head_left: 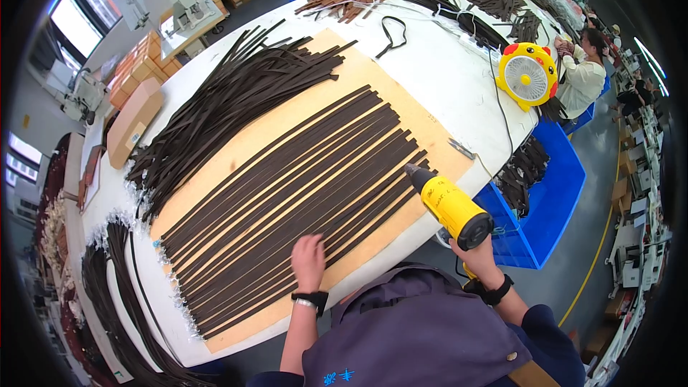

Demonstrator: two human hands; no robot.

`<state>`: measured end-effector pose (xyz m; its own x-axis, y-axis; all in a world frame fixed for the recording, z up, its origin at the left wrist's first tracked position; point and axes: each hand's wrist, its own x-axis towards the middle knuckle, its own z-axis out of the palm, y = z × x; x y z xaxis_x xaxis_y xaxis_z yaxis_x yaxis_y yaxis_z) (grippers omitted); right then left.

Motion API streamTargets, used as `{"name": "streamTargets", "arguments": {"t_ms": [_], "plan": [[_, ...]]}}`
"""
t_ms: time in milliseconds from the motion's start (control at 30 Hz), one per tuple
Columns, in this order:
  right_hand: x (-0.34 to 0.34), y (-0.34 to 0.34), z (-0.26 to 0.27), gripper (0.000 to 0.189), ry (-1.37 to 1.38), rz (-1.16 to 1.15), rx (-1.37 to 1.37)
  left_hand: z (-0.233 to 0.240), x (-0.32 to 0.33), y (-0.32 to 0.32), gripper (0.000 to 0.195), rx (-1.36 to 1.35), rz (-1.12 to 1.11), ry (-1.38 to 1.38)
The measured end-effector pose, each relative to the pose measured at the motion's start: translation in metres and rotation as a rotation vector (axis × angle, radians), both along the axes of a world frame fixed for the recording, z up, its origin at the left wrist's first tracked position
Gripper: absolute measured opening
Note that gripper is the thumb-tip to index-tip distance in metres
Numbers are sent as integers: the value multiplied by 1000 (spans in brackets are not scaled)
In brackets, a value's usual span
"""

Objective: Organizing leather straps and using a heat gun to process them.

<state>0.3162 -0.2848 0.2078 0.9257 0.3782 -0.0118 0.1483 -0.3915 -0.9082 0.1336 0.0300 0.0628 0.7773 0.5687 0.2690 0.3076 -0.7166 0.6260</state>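
My right hand (478,255) grips a yellow heat gun (454,207) by its handle. Its dark nozzle points at the right ends of a row of dark brown flat straps (290,199). These straps lie roughly side by side on a tan board (371,72), with narrow gaps between some of them. Over the near straps is my left hand (309,260), fingers slightly bent and apart; it seems to rest on them. Silvery clear wrapping bits (183,301) cover the straps' left ends. Beyond the row, a loose pile of similar straps (231,91) lies on the board's far side.
Metal tweezers (461,148) lie at the board's right corner. A yellow fan (527,76) with a cord stands on the white table (430,91). Right of the table is a blue bin (559,193) holding straps. More strap bundles (129,279) hang over the left edge. A person (583,72) sits farther right.
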Motion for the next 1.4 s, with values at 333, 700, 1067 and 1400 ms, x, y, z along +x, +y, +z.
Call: {"name": "streamTargets", "arguments": {"t_ms": [333,700,1067,1400], "plan": [[33,-39,-8,61,26,80,25,-9,186,-18,18,45,-222,301],[53,-45,-15,67,29,125,-37,-21,188,-17,6,123,-103,208],[43,-10,-18,41,119,350,0,13,116,-11,22,37,-1,34],[37,-2,-16,36,75,298,-140,-40,-152,-10,42,270,986,377]]}}
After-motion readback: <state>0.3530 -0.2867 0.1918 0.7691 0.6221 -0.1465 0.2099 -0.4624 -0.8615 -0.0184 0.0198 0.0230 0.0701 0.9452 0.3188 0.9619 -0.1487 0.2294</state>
